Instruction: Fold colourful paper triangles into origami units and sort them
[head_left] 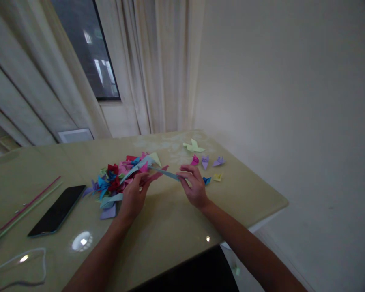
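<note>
Head view, listed left to right. Far left, on a glossy, pale olive surface: one white, thin, looped cable; one slim magenta stick and one slim pale-green stick, side by side; one black, flat, rectangular smartphone, screen up, apparently set aside from the paperwork.

Next, one loose heap of many-coloured folded paper pieces, probably gathered within easy reach.

Left hand: just before the heap, thumb and fingers nearly together, seemingly pinching one rose-red, folded paper piece that points rightward.

Between the hands, above the surface: one light-blue, narrow paper strip, crossing near the rose-red piece; whether they touch cannot be told.

Right hand: fingertips pinched on the strip's right end, likely a light grip to spare thin paper from creasing.

Beyond it, a scattered group, presumably kept apart from the heap: one pale-green winged paper fold, one small magenta fold, one blue fold, two lilac folds, one yellow fold.
</note>
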Motion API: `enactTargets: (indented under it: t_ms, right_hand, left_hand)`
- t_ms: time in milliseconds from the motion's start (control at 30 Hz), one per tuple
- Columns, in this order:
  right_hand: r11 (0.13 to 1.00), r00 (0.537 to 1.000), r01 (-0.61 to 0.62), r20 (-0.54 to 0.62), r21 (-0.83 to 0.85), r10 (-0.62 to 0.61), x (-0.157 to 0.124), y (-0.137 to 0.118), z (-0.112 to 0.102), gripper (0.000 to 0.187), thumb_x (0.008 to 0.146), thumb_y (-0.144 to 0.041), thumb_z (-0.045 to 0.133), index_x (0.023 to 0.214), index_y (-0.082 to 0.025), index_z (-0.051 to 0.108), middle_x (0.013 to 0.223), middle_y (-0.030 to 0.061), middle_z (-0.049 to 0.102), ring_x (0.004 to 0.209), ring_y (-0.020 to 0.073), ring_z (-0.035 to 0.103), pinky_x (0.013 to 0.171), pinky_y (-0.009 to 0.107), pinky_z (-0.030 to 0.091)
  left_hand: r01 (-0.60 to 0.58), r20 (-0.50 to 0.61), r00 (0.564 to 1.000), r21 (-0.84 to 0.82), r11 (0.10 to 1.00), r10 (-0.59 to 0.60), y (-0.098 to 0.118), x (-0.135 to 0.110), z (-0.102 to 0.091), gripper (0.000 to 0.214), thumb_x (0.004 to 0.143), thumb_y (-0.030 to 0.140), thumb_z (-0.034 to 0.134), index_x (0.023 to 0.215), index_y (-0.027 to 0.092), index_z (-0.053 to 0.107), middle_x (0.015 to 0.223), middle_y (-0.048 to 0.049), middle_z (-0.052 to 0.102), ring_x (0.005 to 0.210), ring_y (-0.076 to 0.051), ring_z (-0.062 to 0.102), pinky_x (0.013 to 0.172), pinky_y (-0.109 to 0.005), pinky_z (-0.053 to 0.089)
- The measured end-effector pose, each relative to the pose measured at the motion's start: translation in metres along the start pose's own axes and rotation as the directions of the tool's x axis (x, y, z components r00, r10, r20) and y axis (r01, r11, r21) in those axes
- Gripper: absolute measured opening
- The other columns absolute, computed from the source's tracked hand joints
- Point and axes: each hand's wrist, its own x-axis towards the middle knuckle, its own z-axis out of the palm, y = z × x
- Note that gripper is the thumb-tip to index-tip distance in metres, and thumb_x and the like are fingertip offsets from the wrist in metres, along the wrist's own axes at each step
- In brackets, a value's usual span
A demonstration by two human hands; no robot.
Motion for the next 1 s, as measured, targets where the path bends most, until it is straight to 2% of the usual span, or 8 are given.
enactTargets:
  t_ms: [100,200,333,400,500,633,800,1000]
  right_hand:
    - [0.998,0.997,-0.06,0.056,0.036,0.058,-0.002,0.001,0.001,0.015,0.104,-0.02,0.06,0.106,-0.024,0.074,0.106,0.007,0.071,0.098,0.0191,0.07,0.089,0.034,0.059]
    - [0.974,0.974,-0.211,0.099,0.082,0.203,-0.003,0.001,0.0,0.012,0.101,-0.025,0.063,0.106,-0.022,0.073,0.094,0.0042,0.072,0.082,0.0165,0.067,0.078,0.029,0.056]
    - [0.86,0.877,-0.472,0.205,0.193,0.435,-0.003,0.002,-0.001,0.028,0.095,-0.032,0.068,0.12,-0.022,0.067,0.09,0.0012,0.067,0.067,0.0129,0.06,0.06,0.023,0.049]
    - [0.783,0.818,-0.567,0.282,0.255,0.501,-0.003,0.004,-0.001,0.027,0.091,-0.034,0.07,0.115,-0.022,0.067,0.084,-0.0014,0.064,0.056,0.0096,0.052,0.05,0.021,0.041]
    - [0.634,0.716,-0.694,0.407,0.34,0.566,-0.002,0.008,0.002,0.024,0.086,-0.036,0.073,0.103,-0.021,0.067,0.072,-0.0045,0.061,0.046,0.0079,0.048,0.043,0.019,0.035]
    - [0.288,0.551,-0.822,0.558,0.491,0.62,-0.005,0.013,0.011,0.03,0.078,-0.039,0.079,0.096,-0.018,0.068,0.065,-0.0035,0.065,0.047,0.0103,0.058,0.044,0.019,0.043]
    - [-0.014,0.432,-0.819,0.633,0.573,0.642,-0.007,0.019,0.014,0.031,0.073,-0.033,0.084,0.095,-0.016,0.07,0.075,0.0038,0.075,0.057,0.0135,0.069,0.054,0.02,0.052]
    - [-0.125,0.371,-0.794,0.637,0.595,0.676,-0.004,0.021,0.005,0.009,0.084,-0.02,0.073,0.091,-0.016,0.07,0.082,0.0049,0.078,0.064,0.013,0.071,0.063,0.021,0.056]
  left_hand:
    - [0.038,-0.033,0.999,-0.063,0.997,-0.04,0.003,0.002,-0.004,0.023,0.092,0.044,0.069,0.097,0.022,0.075,0.09,-0.0031,0.079,0.08,-0.021,0.073,0.074,-0.03,0.056]
    - [0.082,-0.02,0.996,-0.189,0.979,-0.087,0.01,0.006,-0.005,0.03,0.093,0.048,0.065,0.095,0.021,0.077,0.084,-0.003,0.076,0.078,-0.019,0.07,0.071,-0.028,0.055]
    - [0.243,0.011,0.967,-0.344,0.907,-0.255,0.017,0.007,-0.002,0.038,0.096,0.05,0.061,0.113,0.019,0.074,0.086,-0.0042,0.077,0.082,-0.021,0.073,0.068,-0.029,0.057]
    - [0.246,-0.059,0.958,-0.336,0.909,-0.28,0.019,0.005,-0.003,0.039,0.096,0.05,0.061,0.118,0.019,0.073,0.095,-0.0064,0.079,0.088,-0.023,0.075,0.072,-0.031,0.059]
    - [0.056,-0.166,0.983,-0.173,0.983,-0.085,0.021,0.001,-0.006,0.033,0.1,0.044,0.058,0.117,0.021,0.075,0.114,-0.01,0.08,0.107,-0.026,0.074,0.093,-0.04,0.059]
    - [-0.228,-0.003,0.974,-0.069,0.971,0.229,0.024,-0.006,-0.002,0.026,0.102,0.034,0.058,0.114,0.025,0.08,0.126,-0.0106,0.078,0.119,-0.026,0.071,0.108,-0.045,0.053]
    - [-0.203,0.155,0.96,-0.184,0.962,0.233,0.028,-0.011,0.009,0.03,0.104,0.031,0.055,0.123,0.027,0.078,0.124,-0.0097,0.078,0.113,-0.023,0.074,0.099,-0.037,0.059]
    - [-0.211,0.151,0.956,-0.237,0.948,0.25,0.032,-0.009,0.008,0.025,0.096,0.04,0.07,0.115,0.028,0.081,0.121,-0.0096,0.078,0.11,-0.025,0.075,0.097,-0.039,0.061]
